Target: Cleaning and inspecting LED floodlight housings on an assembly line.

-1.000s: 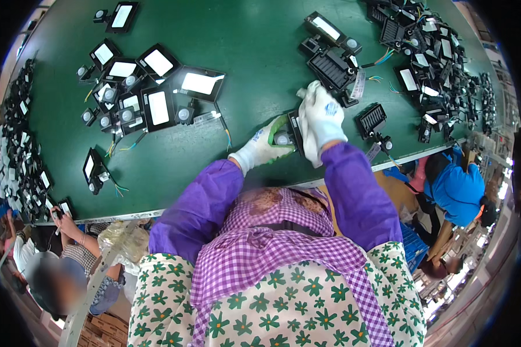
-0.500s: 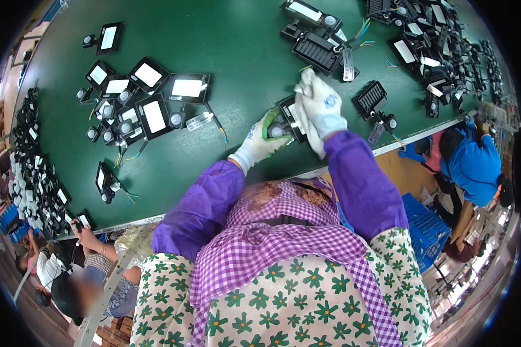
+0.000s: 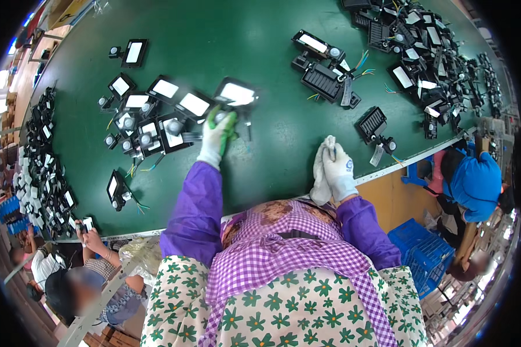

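My left hand [image 3: 216,137], in a white glove with green fingers, is closed on the sensor end of a black floodlight [image 3: 236,93]. The lamp's pale panel faces up; it is slightly blurred beside a cluster of similar lamps. Close by lies another floodlight [image 3: 193,104], face up, part of that cluster. Near the table's front edge, my gloved right hand [image 3: 340,172] grips a whitish cloth [image 3: 319,182], which hangs down on its left side. To the right of that hand, a floodlight [image 3: 371,124] rests with its ribbed back up.
The green table [image 3: 275,124] carries a big heap of floodlights [image 3: 431,63] at right and another heap [image 3: 43,168] at far left. Two more lamps [image 3: 324,81] with coloured wires lie ahead. A blue crate [image 3: 421,254] stands below the edge. Other people sit at both sides.
My left hand has carried the floodlight leftward and away to the cluster. My right hand has drawn back toward me with the cloth. The whole view has shifted slightly.
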`<state>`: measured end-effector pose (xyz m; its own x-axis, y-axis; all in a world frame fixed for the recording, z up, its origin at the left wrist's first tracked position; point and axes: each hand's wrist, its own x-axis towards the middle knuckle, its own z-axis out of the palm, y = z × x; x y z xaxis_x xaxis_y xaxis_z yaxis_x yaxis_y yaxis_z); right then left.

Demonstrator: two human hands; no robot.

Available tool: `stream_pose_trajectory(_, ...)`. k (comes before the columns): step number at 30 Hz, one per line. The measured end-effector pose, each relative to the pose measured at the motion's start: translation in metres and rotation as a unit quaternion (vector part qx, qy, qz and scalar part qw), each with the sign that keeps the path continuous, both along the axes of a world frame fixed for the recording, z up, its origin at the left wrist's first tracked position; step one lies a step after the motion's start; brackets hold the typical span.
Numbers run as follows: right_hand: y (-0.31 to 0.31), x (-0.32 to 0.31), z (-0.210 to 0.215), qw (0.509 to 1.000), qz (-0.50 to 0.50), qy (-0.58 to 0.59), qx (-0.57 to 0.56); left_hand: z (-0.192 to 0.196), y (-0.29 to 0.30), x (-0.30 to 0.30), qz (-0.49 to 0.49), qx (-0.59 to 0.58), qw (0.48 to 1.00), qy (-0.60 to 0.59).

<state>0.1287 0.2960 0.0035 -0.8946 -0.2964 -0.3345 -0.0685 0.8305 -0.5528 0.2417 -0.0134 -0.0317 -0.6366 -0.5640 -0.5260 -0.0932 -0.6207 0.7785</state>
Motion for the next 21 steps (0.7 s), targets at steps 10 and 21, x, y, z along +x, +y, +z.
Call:
stream_pose_trajectory(10,0.010,-0.026,0.004,0.973,0.121,0.146,0.130,-0.004,-0.133,0.125,0.158,-0.072,0.979,-0.108)
stream_pose_trajectory(21,0.011,-0.017,-0.002,0.967,0.192,0.137,0.096,0.057,0.010,-0.074,-0.173,-0.546,0.806,-0.149)
